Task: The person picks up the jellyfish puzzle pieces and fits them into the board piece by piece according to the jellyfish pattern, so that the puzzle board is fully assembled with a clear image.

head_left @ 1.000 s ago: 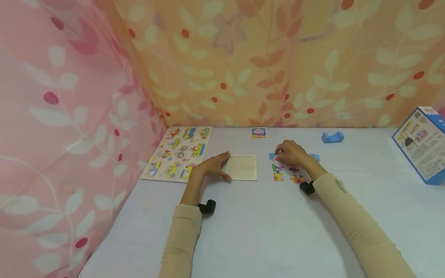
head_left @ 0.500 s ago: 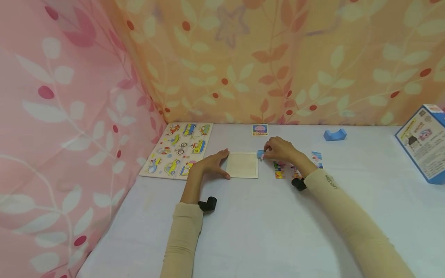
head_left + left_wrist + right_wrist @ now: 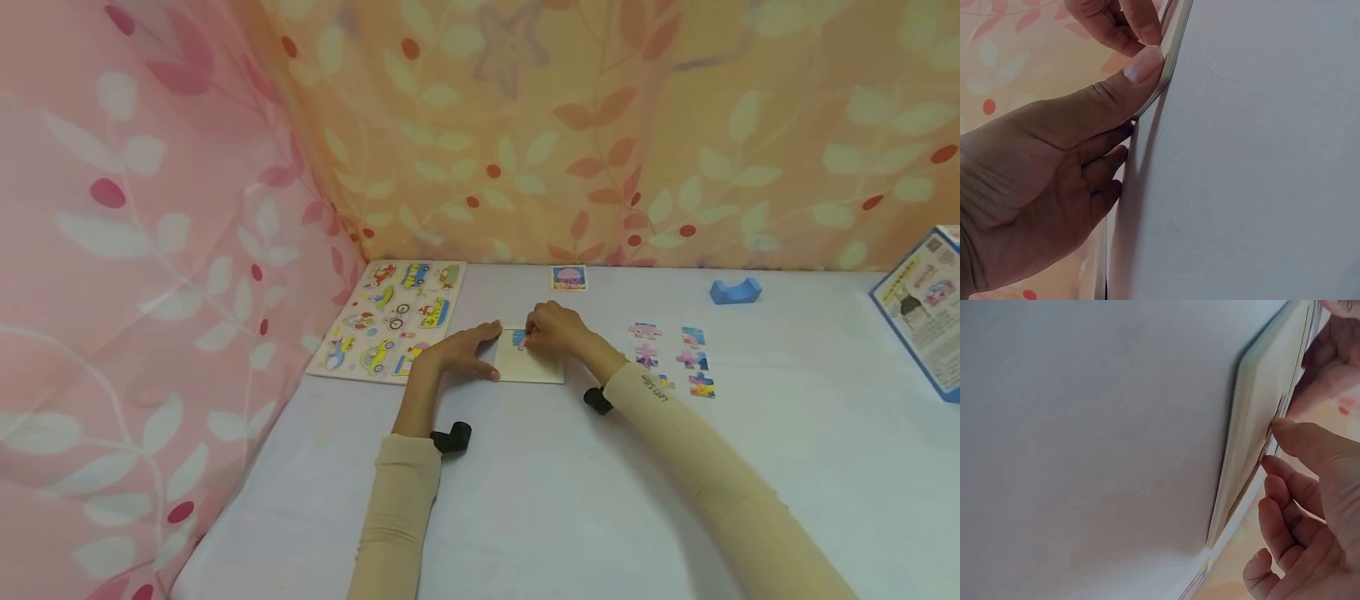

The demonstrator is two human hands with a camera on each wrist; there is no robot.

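My left hand (image 3: 461, 352) spans the left side of a pale, shallow puzzle tray (image 3: 517, 368), fingers at its far corner and thumb at its near corner. In the left wrist view, the thumb (image 3: 1145, 64) presses on the tray's edge (image 3: 1175, 47). Over the tray, my right hand (image 3: 558, 330) pinches a blue-and-pink jigsaw piece (image 3: 518, 338) at the tray's far left part. The right wrist view shows that hand's thumb and forefinger (image 3: 1282, 465) low at the tray (image 3: 1250, 425); the piece is barely visible there. Several loose jigsaw pieces (image 3: 647, 357) lie right of the tray.
A board with vehicle pictures (image 3: 397, 312) lies to the left, partly behind the left hand. A small picture card (image 3: 568, 278) and a blue curved block (image 3: 736, 291) lie at the back. A blue-and-white box (image 3: 922, 304) stands far right.
My right hand has carried a jigsaw piece leftward from the loose pieces onto the tray, uncovering the remaining pieces. The left hand has stayed at the tray's left side.
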